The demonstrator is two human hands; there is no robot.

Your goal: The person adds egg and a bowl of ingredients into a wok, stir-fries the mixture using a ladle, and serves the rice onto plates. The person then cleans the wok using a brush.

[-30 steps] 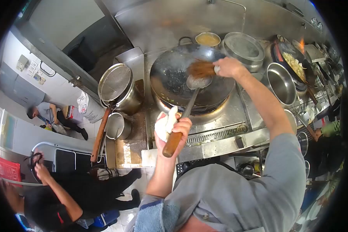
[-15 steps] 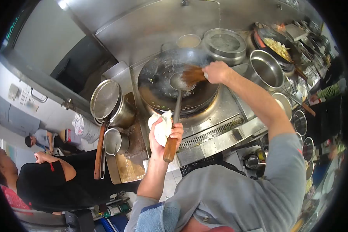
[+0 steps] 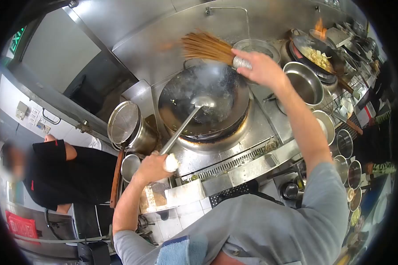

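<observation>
My left hand is closed around the handle of a long metal ladle, with a bunched white cloth in the same grip. The ladle's bowl rests inside a large dark wok, which sits on the burner and gives off steam. Wet residue shows around the bowl. In my right hand is a bamboo wok brush, gripped at its wire-bound end. Its bristles point left, raised above the wok's far rim and apart from it.
A pot with a strainer stands left of the wok, its wooden handle jutting forward. Right are a steel pot and another wok holding food, near a flame. Behind is a water tap. A person in black stands at left.
My right hand has lifted the brush up out of the wok. My left hand has moved left, so the ladle now slants, and the cloth is more covered.
</observation>
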